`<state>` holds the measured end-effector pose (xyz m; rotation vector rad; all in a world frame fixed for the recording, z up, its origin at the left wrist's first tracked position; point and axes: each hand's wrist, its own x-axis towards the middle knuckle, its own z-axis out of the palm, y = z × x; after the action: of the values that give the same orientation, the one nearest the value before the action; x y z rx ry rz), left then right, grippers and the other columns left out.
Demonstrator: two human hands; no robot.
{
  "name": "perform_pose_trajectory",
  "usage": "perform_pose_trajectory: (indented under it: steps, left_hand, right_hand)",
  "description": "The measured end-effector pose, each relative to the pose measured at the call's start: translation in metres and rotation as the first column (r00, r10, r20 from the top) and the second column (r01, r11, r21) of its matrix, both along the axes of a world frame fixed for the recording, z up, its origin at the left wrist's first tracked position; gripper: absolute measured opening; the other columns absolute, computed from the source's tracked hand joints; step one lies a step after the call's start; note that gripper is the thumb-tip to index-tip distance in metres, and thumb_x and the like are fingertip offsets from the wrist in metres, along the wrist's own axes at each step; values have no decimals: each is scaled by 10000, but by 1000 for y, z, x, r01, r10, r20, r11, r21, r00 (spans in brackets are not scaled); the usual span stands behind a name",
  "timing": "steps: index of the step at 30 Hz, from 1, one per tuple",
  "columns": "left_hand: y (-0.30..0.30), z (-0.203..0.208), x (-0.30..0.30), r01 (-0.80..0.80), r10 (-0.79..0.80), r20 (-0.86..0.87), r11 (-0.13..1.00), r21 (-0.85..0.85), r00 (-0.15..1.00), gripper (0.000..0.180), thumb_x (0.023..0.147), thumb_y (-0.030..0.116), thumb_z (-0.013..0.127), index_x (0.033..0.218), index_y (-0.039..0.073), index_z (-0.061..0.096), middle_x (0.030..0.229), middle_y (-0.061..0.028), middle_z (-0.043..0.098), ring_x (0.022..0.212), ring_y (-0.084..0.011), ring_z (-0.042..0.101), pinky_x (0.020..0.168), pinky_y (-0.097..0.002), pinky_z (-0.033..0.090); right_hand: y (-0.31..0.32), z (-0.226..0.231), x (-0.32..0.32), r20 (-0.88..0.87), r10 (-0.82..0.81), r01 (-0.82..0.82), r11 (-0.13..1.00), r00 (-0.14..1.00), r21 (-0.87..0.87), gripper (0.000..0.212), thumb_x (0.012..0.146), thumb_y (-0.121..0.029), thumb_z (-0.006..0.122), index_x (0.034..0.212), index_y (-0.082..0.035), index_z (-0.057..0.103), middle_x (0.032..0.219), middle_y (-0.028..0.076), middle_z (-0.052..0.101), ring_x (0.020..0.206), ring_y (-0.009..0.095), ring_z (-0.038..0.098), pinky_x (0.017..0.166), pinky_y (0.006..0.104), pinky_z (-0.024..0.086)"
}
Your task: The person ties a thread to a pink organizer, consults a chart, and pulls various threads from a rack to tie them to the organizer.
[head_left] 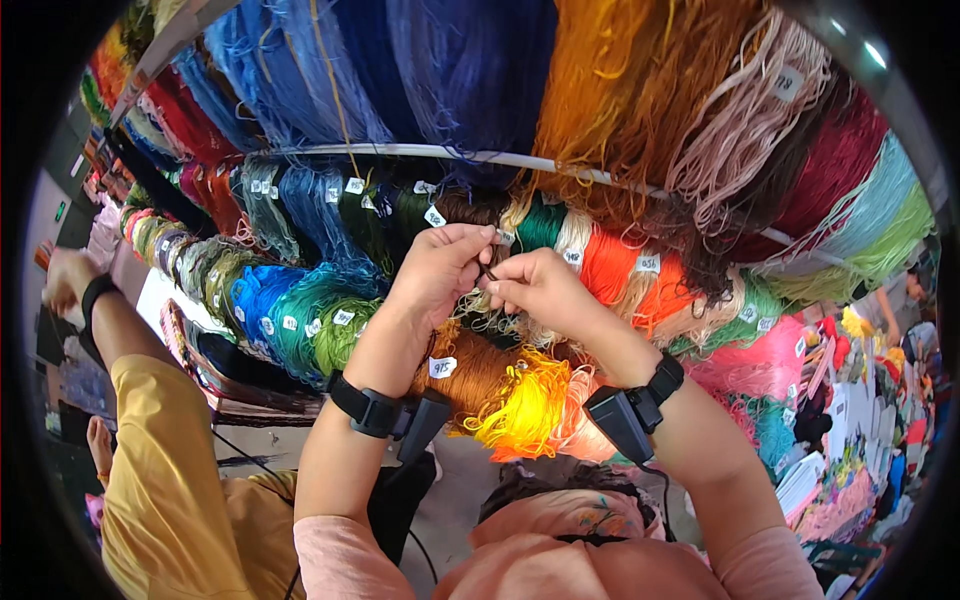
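1. Grip: your left hand [440,268] and right hand [540,288] are both closed in fingertip pinches, apparently on one short dark strand [488,272].
2. Strand location: between your fingertips, on your side of the white rail [420,152], off its middle stretch, with the dark brown hank [474,207] just behind your left fingers.
3. Around it: orange-red hank [603,268] beyond your right hand; brown skein [470,372] and yellow skein [528,405] at the rack's near edge, neither in your fingers.
4. Progress, my read: strand is picked out and held two-handed, so handling is under way. No finished result showing; the strand has yet to be released. Can't gauge how much is left.
5. Hidden: your fingers cover most of the strand. Can't tell whether it's looped, knotted or loose, or which hank it belongs to.
6. Cut off: the upper hanks, e.g. the blue hank [450,70], run out at the top edge; the co-worker's yellow sleeve [160,450] is only partly in view.
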<state>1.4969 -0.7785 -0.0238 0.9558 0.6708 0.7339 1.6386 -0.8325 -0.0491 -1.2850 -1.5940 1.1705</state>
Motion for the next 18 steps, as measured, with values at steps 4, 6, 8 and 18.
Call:
perform_pose_trajectory:
  steps: [4, 6, 8, 18]
  left_hand:
    - [-9, 12, -17, -134, 136, -26, 990, 52, 990, 127, 788, 124, 517, 797, 6, 561, 512, 43, 417, 379, -16, 276, 345, -159, 196]
    - [-22, 13, -30, -179, 182, -29, 979, 93, 983, 120, 781, 116, 516, 792, 7, 564, 492, 52, 394, 380, -13, 273, 346, -159, 186]
    - [-42, 16, -38, -213, 224, -38, 958, 190, 974, 131, 785, 130, 519, 765, 20, 586, 503, 58, 419, 403, -9, 304, 365, -156, 195]
    - [-249, -78, -156, -273, 275, 12, 959, -78, 961, 238, 706, 172, 592, 654, -59, 569, 472, -11, 446, 368, -34, 307, 355, -188, 208]
  right_hand:
    - [5, -3, 4, 60, -146, 138, 983, 987, 122, 216, 775, -50, 473, 969, 16, 541, 874, 77, 572, 756, 114, 537, 673, 236, 433]
    - [6, 7, -7, -418, -17, -27, 995, 908, -99, 287, 781, -53, 443, 1058, 15, 482, 1020, 90, 524, 862, 137, 522, 731, 247, 416]
    - [15, 13, -18, -527, -15, -104, 975, 850, -194, 338, 776, -37, 411, 1110, 9, 421, 1103, 89, 468, 970, 149, 472, 797, 255, 381]
    - [22, 22, -25, -478, -239, 91, 946, 845, -312, 270, 704, 34, 421, 963, -26, 467, 907, 49, 503, 817, 125, 476, 725, 252, 393]
